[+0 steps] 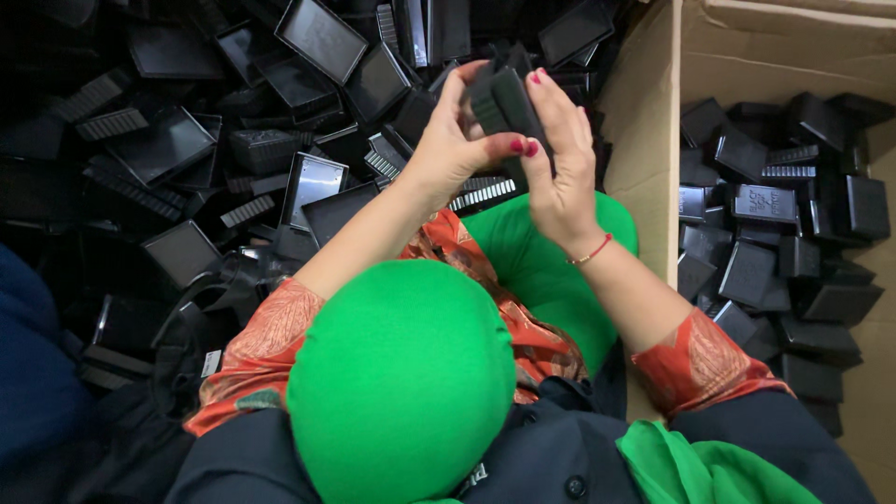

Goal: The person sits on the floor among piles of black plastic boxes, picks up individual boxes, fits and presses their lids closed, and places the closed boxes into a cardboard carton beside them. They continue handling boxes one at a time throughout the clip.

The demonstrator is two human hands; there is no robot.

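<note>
Both hands are up over the person's green-clad knees, pinching one black plastic housing (504,98) between them. Left hand (448,149) has its fingers wrapped on the left side, right hand (560,173) clamps the right edge, probably to line parts up. A loose pile of black trays (233,140) sits left, a cardboard box (653,140) of similar parts right.

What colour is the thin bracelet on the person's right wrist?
Red: the thin thread bracelet circles the wrist below the right hand, seen best in the head view.

brown cardboard box (653,140) at right, holding black plastic parts (775,243)
</note>
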